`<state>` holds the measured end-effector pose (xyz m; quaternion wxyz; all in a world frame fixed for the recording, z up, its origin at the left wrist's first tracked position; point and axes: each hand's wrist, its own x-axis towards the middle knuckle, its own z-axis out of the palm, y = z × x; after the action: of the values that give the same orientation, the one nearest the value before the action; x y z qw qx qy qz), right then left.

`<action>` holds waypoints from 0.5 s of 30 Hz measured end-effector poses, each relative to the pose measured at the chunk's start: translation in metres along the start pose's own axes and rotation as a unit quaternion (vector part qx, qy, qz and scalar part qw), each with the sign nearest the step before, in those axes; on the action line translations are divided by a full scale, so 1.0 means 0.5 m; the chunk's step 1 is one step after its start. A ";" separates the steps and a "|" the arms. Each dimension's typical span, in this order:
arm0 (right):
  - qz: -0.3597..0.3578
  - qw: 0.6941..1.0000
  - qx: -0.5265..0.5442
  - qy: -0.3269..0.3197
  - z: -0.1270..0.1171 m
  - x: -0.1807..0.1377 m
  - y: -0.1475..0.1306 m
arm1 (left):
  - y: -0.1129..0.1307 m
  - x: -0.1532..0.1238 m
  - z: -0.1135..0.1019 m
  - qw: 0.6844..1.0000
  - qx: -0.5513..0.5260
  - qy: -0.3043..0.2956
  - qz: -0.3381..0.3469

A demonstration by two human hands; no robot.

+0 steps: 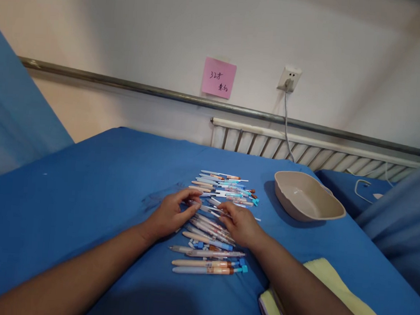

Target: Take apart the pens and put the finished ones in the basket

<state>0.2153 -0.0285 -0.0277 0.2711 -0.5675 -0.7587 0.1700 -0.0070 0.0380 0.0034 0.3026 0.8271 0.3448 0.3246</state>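
Lying crosswise in a loose column at centre frame, many slim pens (212, 228) are seen, long axes running left to right; those mid-column are slanted down toward the right. At lower centre, two are set nearly level, small blue and teal ornaments (244, 269) at their right ends. A pale pen (207, 209) is held between thumb and fingertips of the left hand (175, 215), pointed toward the right hand (243, 224). The right fingers are curled over the pens; whether anything is gripped cannot be told. Forearms (80, 263) are angled inward from the lower corners. A blue sheet (66, 205) is spread beneath; a beige basin (300, 197) is placed at right, a yellow cloth (340, 290) at lower right. A pink note (219, 78) is stuck on the wall (149, 38), upper centre.
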 end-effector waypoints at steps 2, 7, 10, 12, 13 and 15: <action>-0.003 1.000 -0.020 -0.007 -0.003 -0.001 0.004 | -0.009 0.004 -0.004 1.000 0.002 0.019 -0.014; 0.000 0.998 -0.054 -0.020 -0.009 -0.003 0.016 | -0.039 0.014 -0.014 0.997 0.015 0.071 -0.035; -0.003 0.997 -0.064 -0.031 -0.010 -0.002 0.019 | -0.047 0.018 -0.016 0.997 0.021 0.059 -0.040; -0.008 0.996 -0.076 -0.040 -0.013 -0.001 0.019 | -0.048 0.018 -0.017 0.998 0.031 0.022 -0.043; -0.013 0.995 -0.085 -0.045 -0.016 -0.001 0.018 | -0.047 0.018 -0.018 0.998 0.039 -0.002 -0.043; -0.024 0.993 -0.101 -0.049 -0.021 -0.002 0.014 | -0.047 0.018 -0.020 0.996 0.058 -0.048 -0.040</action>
<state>0.2274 -0.0277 -0.0235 0.1790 -0.5646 -0.7977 0.1131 -0.0183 0.0614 -0.0046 0.2833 0.8433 0.3812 0.2515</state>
